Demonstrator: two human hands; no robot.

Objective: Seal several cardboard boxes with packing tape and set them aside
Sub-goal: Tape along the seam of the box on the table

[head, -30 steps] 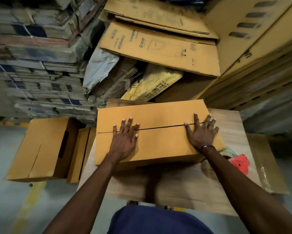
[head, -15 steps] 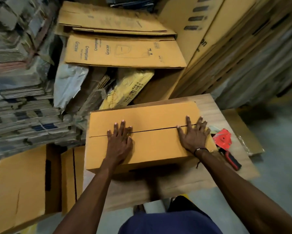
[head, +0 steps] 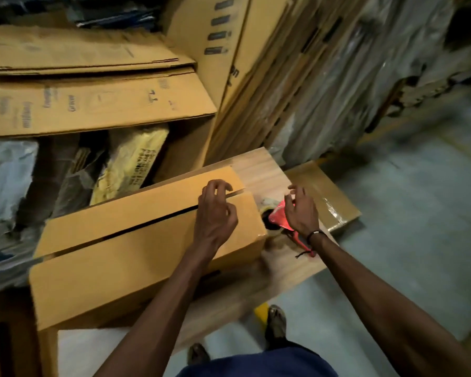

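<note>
Head view looks down on a cardboard box (head: 136, 257) lying on a wooden table (head: 259, 170), its two top flaps folded down with a dark open seam running along the middle and no tape visible on it. To the left of the box, at the frame's lower left edge, stands another brown carton (head: 0, 336). Behind the box, flattened printed cartons (head: 93, 104) are stacked, with a yellow bag (head: 131, 164) tucked beneath them. Over the box's right end, above the seam, the left hand (head: 215, 216) hovers with fingers loosely curled and holding nothing. Just right of the box, a red tape dispenser (head: 279, 216) lies on the table. The right hand (head: 301, 210) is over the dispenser, fingers spread and relaxed, not gripping it. Right of the table, lower down, sits a box already sealed with glossy tape (head: 335, 210).
</note>
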